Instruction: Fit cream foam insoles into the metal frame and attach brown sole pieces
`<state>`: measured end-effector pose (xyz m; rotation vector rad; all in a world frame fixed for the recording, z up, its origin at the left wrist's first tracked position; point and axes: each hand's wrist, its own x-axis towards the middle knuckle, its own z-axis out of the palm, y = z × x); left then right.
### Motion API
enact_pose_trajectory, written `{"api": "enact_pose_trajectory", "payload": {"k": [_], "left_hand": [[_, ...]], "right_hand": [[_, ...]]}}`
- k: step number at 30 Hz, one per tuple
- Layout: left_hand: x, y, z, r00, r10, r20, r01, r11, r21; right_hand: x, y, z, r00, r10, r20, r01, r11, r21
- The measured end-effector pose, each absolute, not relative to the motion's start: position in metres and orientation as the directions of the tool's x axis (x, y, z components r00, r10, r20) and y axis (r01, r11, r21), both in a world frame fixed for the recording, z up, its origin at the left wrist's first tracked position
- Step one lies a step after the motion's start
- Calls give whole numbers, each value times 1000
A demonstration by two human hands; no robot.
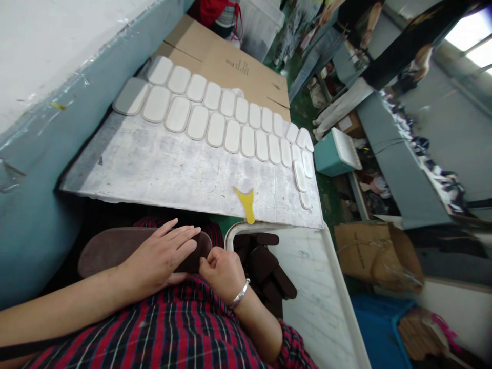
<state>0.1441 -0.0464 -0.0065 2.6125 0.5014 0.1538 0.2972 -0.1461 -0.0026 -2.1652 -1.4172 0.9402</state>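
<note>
A long brown piece with rounded ends lies across my lap, with a paler rim at its right end. My left hand rests over its right half, fingers stretched out and the thumb near the lower edge. At the right end of the piece, my right hand is closed, thumb and forefinger pinched together at the rim. What sits between those fingertips is hidden. Beyond my hands, a yellow fork-ended tool lies at the near edge of the whitish board.
Two rows of pale rounded pads cover the board's far side. On the right, a white tray holds several dark brown blocks. A blue-grey wall borders the left. People stand beyond, near a teal bin.
</note>
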Motion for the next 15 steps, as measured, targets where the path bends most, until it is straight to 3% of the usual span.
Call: {"api": "enact_pose_trajectory", "payload": {"k": [4, 7, 9, 11, 13, 15], "left_hand": [[129, -39, -11, 933, 355, 62, 285, -832, 476], [98, -25, -6, 828, 556, 73, 445, -731, 517], [69, -17, 2, 601, 799, -1, 678, -510, 529], [41, -13, 7, 348, 926, -150, 818, -221, 531], [18, -14, 7, 242, 911, -335, 820, -8, 572], [4, -17, 2, 270, 844, -464, 743, 124, 658]], "right_hand": [[303, -146, 1, 244, 895, -373, 683, -432, -589], [311, -149, -1, 259, 894, -364, 688, -436, -581], [315, -150, -5, 286, 921, -263, 702, -388, -597], [316, -148, -8, 248, 963, -109, 766, -263, -587], [313, -141, -10, 109, 994, 7, 847, -89, -525], [306, -131, -10, -58, 997, 41, 895, 70, -441]]}}
